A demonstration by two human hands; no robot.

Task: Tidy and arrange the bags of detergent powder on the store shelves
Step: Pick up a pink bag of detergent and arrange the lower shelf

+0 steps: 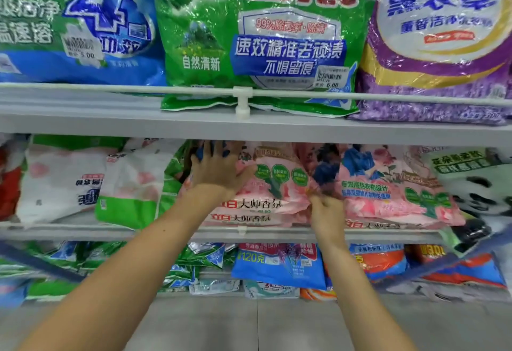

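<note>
Left hand (219, 170), fingers spread, presses a limp, likely slippery pink plastic detergent bag (277, 192); right hand (327, 213) pinches its edge, probably the surest hold.

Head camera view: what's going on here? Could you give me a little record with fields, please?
place: middle shelf of a store rack
left hand: fingers spread flat, pressing on the pink bag
right hand: pinches that bag's right edge
neighbour: second pink bag, just to the right
shelf above: blue bag, green bag, purple bag, standing behind a white rail
</note>
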